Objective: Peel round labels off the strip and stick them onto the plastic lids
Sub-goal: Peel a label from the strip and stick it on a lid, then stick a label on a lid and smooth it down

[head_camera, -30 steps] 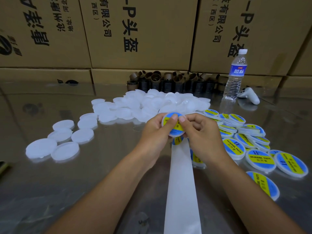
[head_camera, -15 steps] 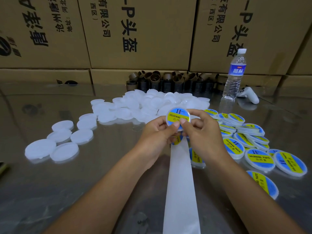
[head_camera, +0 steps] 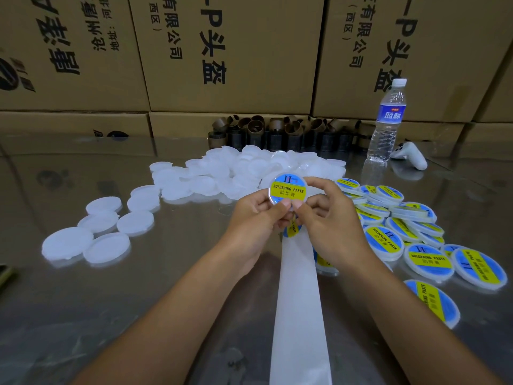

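Observation:
My left hand [head_camera: 254, 215] and my right hand [head_camera: 326, 215] both pinch one white plastic lid [head_camera: 288, 188], held upright above the table. A round blue and yellow "SOLDERING PASTE" label covers its face, and both thumbs press on its lower edge. The white backing strip [head_camera: 298, 301] runs from under my hands toward me; one round label [head_camera: 291, 230] still sits on it just below my fingers. A heap of bare white lids [head_camera: 222, 176] lies behind and to the left. Labelled lids [head_camera: 399, 218] are piled to the right.
A water bottle [head_camera: 387, 120] and a white game controller [head_camera: 410, 155] stand at the back right. Brown cardboard roll cores [head_camera: 277, 133] line the back of the shiny table [head_camera: 138, 301]. Large printed cartons [head_camera: 222, 51] form a wall behind. A dark object [head_camera: 4, 273] pokes in at the left edge.
The lid rose and tilted upright so its label faces me. My thumbs slid from the middle of the label down to its lower edge.

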Tool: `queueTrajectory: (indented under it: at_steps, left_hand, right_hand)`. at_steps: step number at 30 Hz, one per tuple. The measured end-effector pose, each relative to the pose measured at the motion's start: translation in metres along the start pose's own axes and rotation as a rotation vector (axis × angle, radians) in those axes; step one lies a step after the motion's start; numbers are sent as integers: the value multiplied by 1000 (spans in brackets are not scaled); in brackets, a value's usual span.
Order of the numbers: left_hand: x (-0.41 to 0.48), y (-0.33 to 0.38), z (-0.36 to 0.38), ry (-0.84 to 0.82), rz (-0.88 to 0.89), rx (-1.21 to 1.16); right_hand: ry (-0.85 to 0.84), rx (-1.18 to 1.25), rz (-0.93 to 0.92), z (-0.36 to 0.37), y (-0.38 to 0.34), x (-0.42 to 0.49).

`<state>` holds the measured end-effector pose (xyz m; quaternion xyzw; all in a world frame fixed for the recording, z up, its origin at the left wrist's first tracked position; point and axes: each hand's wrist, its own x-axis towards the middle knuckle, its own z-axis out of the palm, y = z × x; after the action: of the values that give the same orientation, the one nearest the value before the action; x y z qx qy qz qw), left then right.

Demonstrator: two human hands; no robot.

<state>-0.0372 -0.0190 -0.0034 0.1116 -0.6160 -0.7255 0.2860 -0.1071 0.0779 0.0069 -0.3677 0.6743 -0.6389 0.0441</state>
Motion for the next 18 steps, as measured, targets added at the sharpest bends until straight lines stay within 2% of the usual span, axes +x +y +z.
queueTrajectory:
  at_steps: [4,6,13,18]
  left_hand:
    - [2,0,0,5,4,24]
    - [3,0,-1,19,-4,13]
    - [3,-1,-5,89,-28,14]
    - [6,-1,-10,221,-49,13]
  right_hand:
    - [16,-2,4,-3,1,3]
    - [77,36,39,-7,2,6]
    - [557,149,222,-32,15,21]
    - [726,278,369,-42,22,26]
